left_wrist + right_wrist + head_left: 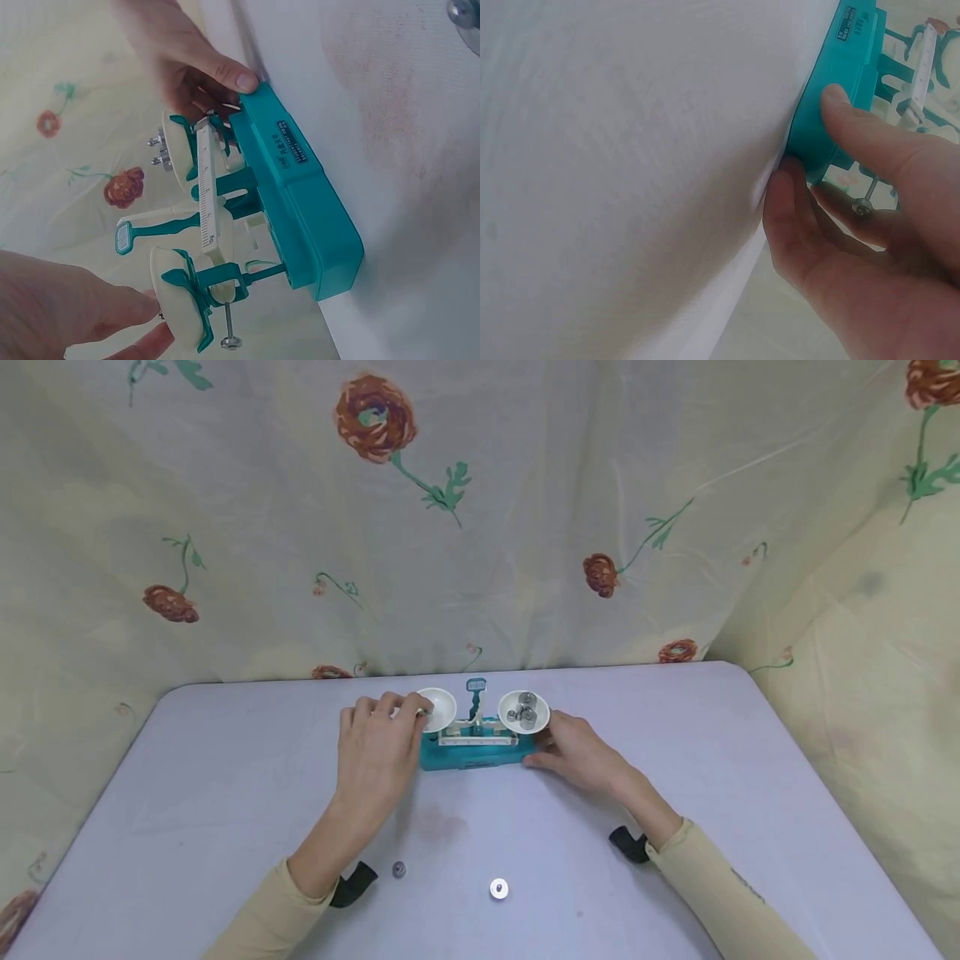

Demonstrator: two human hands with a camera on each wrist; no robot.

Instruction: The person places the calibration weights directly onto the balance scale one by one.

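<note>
A teal balance scale (471, 758) with two white pans stands toward the back of the table. My left hand (375, 760) is at the left pan (442, 710), thumb and fingertips together at its inner side. They pinch a small metal weight (161, 316), mostly hidden by the fingers and the pan's rim. Several metal weights (527, 717) sit in the right pan (511, 700). My right hand (581, 756) grips the right end of the scale's base, its thumb (844, 112) on the front face and the other fingers around the end.
Two loose metal weights lie on the white-covered table nearer me: a small dark one (399, 869) by the left wrist and a larger shiny one (498, 888) in the middle. A flowered curtain (525, 527) hangs behind the table and along its sides.
</note>
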